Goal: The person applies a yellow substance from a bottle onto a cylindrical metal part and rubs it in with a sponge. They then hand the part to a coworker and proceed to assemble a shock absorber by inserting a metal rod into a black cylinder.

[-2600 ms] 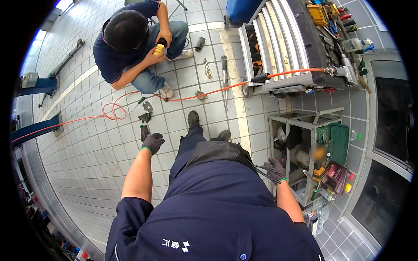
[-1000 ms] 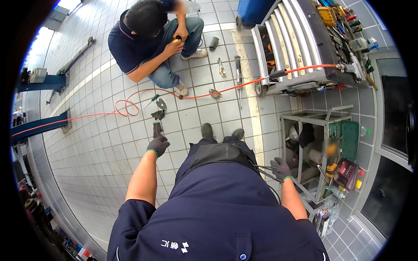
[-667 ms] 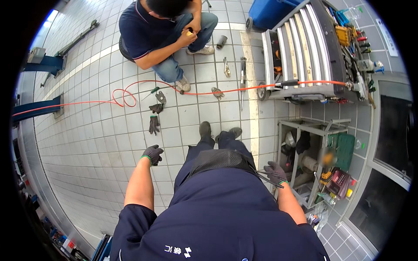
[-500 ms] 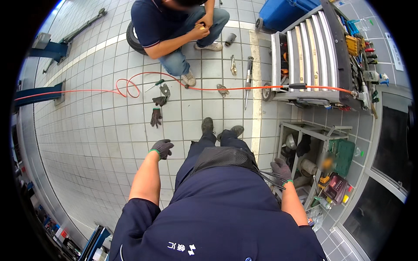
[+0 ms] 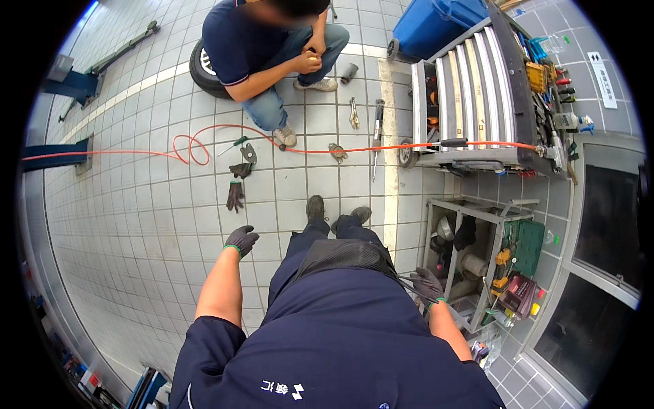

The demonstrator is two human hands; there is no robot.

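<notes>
My left hand (image 5: 241, 240), in a dark glove with a green cuff, hangs over the floor tiles. It is open, fingers loosely stretched, and holds nothing. My right hand (image 5: 428, 285), gloved alike, is beside my right hip. Its fingers look loosely stretched, next to thin black cords (image 5: 407, 278) near my waist; I see no grip on them. A black mesh waist piece (image 5: 347, 259) lies across my front. Ahead on the floor are a dark glove (image 5: 235, 195), another dark glove (image 5: 240, 170), a flat metal plate (image 5: 248, 153) and a green-handled screwdriver (image 5: 240, 141).
A person (image 5: 269, 65) crouches ahead, hands together, beside a wheel (image 5: 204, 71). An orange hose (image 5: 368, 148) crosses the floor to a tool cabinet (image 5: 470, 88). Locking pliers (image 5: 354, 114), a long bar tool (image 5: 377, 136) and a metal part (image 5: 337, 152) lie nearby. A metal rack (image 5: 436, 204) stands right.
The floor things and cabinet have shifted slightly left and down in view. My left hand has moved slightly left; my right hand has come lower and nearer my hip.
</notes>
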